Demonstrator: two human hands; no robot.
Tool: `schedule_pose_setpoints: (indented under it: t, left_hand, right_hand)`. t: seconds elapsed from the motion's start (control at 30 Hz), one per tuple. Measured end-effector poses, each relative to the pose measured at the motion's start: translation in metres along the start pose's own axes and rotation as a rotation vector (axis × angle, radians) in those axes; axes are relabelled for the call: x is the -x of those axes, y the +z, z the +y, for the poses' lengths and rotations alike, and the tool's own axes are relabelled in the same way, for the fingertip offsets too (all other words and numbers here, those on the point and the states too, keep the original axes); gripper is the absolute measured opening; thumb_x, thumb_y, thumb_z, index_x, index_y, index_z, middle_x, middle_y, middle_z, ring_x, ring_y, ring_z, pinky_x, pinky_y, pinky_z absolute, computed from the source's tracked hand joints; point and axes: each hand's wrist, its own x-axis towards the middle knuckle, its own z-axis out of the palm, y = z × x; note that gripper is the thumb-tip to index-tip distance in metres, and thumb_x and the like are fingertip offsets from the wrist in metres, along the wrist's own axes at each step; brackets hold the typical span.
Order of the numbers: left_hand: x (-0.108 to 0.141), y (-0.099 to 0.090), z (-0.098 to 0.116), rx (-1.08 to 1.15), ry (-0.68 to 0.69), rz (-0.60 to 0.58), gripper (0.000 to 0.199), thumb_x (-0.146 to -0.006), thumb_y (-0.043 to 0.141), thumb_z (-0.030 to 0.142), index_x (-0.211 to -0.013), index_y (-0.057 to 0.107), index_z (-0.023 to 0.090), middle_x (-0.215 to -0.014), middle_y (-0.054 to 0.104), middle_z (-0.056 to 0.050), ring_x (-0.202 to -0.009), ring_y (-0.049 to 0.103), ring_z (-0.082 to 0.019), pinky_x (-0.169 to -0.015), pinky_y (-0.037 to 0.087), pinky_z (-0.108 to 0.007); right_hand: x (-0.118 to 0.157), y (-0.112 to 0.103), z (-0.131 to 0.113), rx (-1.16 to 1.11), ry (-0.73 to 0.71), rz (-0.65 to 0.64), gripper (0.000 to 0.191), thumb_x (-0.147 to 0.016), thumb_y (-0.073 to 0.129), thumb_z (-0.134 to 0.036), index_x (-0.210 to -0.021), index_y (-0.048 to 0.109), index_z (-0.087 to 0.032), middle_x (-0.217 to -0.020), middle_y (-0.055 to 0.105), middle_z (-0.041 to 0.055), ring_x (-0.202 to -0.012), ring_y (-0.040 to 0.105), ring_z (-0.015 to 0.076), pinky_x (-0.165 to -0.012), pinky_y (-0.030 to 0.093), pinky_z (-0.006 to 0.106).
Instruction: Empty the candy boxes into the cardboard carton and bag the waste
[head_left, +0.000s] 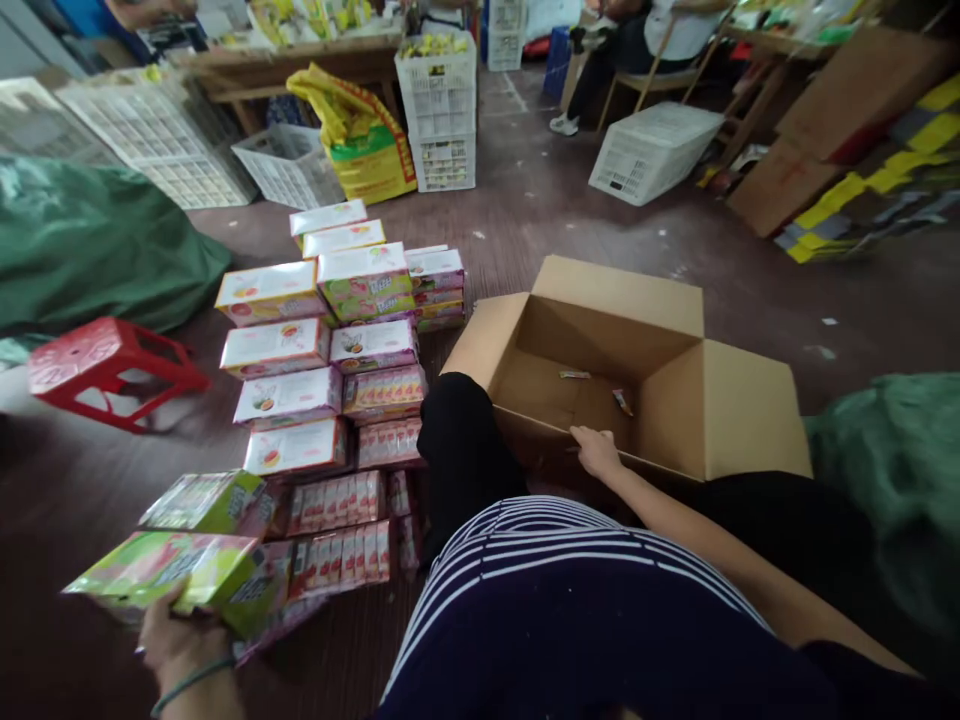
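At the lower left, my left hand [184, 635] has its fingers closed on a green and pink packaged box [180, 568] at the near end of the stacks. Another green box [202, 500] lies just behind it. My right hand [598, 452] grips the near rim of an open cardboard box [622, 340], which stands before my knees with its flaps folded outward. Two small sachets, one pale [574, 375] and one darker [622, 402], lie on its floor. White-topped boxes [285, 395] and clear-wrapped pink packs [341, 555] are stacked on my left.
A red stool [112, 370] stands left of the stacks, near a green-covered heap [97, 240]. Another green cover [892, 480] lies at right. White crates [442, 110], a yellow sack [360, 140] and an overturned-looking crate [652, 150] stand farther back. People sit at tables behind.
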Motion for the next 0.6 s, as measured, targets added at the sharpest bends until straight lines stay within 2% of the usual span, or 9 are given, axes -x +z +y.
schedule_pose_setpoints:
  t: [0.07,0.1,0.17,0.23,0.3,0.4,0.5,0.6]
  left_hand:
    - [0.020,0.003,0.015,0.158,-0.117,-0.052,0.029,-0.063,0.067,0.033,-0.075,0.043,0.023,-0.050,0.052,0.013,-0.057,0.055,-0.015,-0.055,0.058,-0.028]
    - [0.031,0.007,0.027,0.210,-0.104,-0.105,0.021,-0.065,0.065,0.028,-0.080,0.050,0.025,-0.058,0.060,0.014,-0.065,0.061,-0.017,-0.064,0.063,-0.030]
    - [0.052,0.022,0.056,0.337,-0.067,-0.188,0.024,-0.066,0.059,0.025,-0.090,0.062,0.025,-0.071,0.071,0.009,-0.073,0.068,-0.019,-0.073,0.065,-0.031]
    - [0.070,0.044,0.087,0.499,-0.074,-0.245,0.034,-0.066,0.056,0.025,-0.097,0.068,0.020,-0.075,0.073,0.003,-0.065,0.067,-0.020,-0.067,0.063,-0.030]
    - [0.086,0.071,0.113,0.647,-0.110,-0.357,0.039,-0.068,0.056,0.026,-0.104,0.070,0.018,-0.074,0.072,0.000,-0.058,0.065,-0.020,-0.061,0.061,-0.029]
    - [0.108,0.117,0.138,0.815,-0.064,-0.631,0.045,-0.076,0.060,0.033,-0.119,0.069,0.020,-0.080,0.074,0.000,-0.062,0.069,-0.020,-0.063,0.061,-0.029]
    - [0.129,0.171,0.145,0.870,-0.039,-0.831,0.053,-0.079,0.068,0.039,-0.128,0.068,0.020,-0.090,0.078,-0.002,-0.069,0.073,-0.022,-0.069,0.062,-0.031]
    - [0.151,0.225,0.137,0.796,-0.141,-1.036,0.056,-0.077,0.075,0.033,-0.130,0.069,0.017,-0.095,0.079,-0.006,-0.074,0.075,-0.024,-0.081,0.064,-0.035]
  right_hand:
    - [0.001,-0.002,0.000,-0.029,-0.039,0.028,0.045,-0.096,0.039,0.001,-0.129,0.065,-0.014,-0.127,0.069,0.0131,-0.121,0.062,0.0243,-0.100,0.032,0.038]
    - [0.000,-0.003,-0.001,-0.044,-0.055,0.042,0.045,-0.095,0.039,0.002,-0.129,0.065,-0.013,-0.126,0.070,0.0135,-0.121,0.062,0.0244,-0.101,0.030,0.039]
    - [-0.003,-0.005,-0.002,-0.076,-0.083,0.067,0.045,-0.094,0.040,0.002,-0.129,0.066,-0.013,-0.125,0.070,0.0143,-0.120,0.062,0.0254,-0.103,0.028,0.041]
    - [-0.009,-0.007,-0.005,-0.114,-0.118,0.085,0.046,-0.093,0.043,0.002,-0.129,0.066,-0.013,-0.124,0.070,0.0148,-0.119,0.062,0.0264,-0.104,0.027,0.042]
    - [-0.017,-0.009,-0.013,-0.157,-0.162,0.097,0.044,-0.090,0.045,0.003,-0.125,0.068,-0.013,-0.123,0.071,0.0151,-0.119,0.063,0.0267,-0.105,0.027,0.042]
    - [-0.031,-0.015,-0.025,-0.233,-0.220,0.125,0.040,-0.087,0.047,0.004,-0.116,0.070,-0.013,-0.120,0.071,0.0166,-0.117,0.064,0.0271,-0.110,0.025,0.044]
    - [-0.043,-0.022,-0.030,-0.331,-0.248,0.164,0.034,-0.088,0.049,0.002,-0.110,0.070,-0.013,-0.119,0.071,0.0184,-0.120,0.062,0.0292,-0.118,0.018,0.050]
    - [-0.051,-0.030,-0.030,-0.466,-0.224,0.162,0.022,-0.091,0.058,-0.007,-0.105,0.071,-0.015,-0.119,0.073,0.0173,-0.124,0.060,0.0331,-0.120,0.019,0.058]
